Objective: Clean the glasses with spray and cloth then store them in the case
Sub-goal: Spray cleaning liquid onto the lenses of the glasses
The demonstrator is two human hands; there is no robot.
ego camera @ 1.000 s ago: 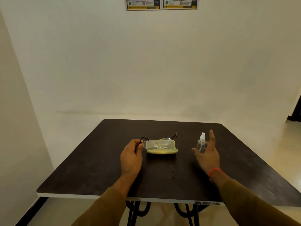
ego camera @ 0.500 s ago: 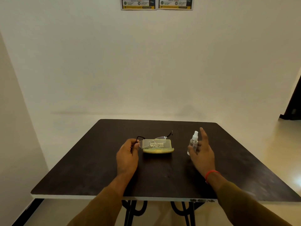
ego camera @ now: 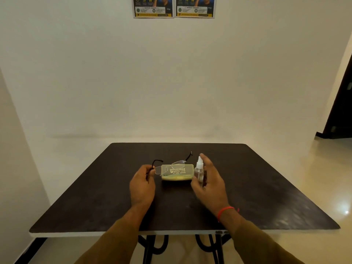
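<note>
The rimless glasses point(ego camera: 176, 163) with dark temples rest across a translucent yellowish case point(ego camera: 178, 173) in the middle of the dark table point(ego camera: 95, 206). My left hand point(ego camera: 142, 184) pinches the glasses at their left end, by the lens and temple. My right hand point(ego camera: 210, 182) is wrapped around the small clear spray bottle point(ego camera: 199, 167) with a white nozzle, thumb in front and fingers behind it. The bottle is upright, right beside the case's right end. Something yellow shows inside the case; I cannot pick out a cloth.
The table's near white edge point(ego camera: 114, 233) runs just past my forearms, over black curved legs point(ego camera: 152, 248). A white wall stands behind with two posters point(ego camera: 174, 6) at the top. A dark doorway point(ego camera: 341, 111) lies at the right.
My right hand closed around the spray bottle and brought it left, up against the case. My left hand kept its pinch on the glasses' left end.
</note>
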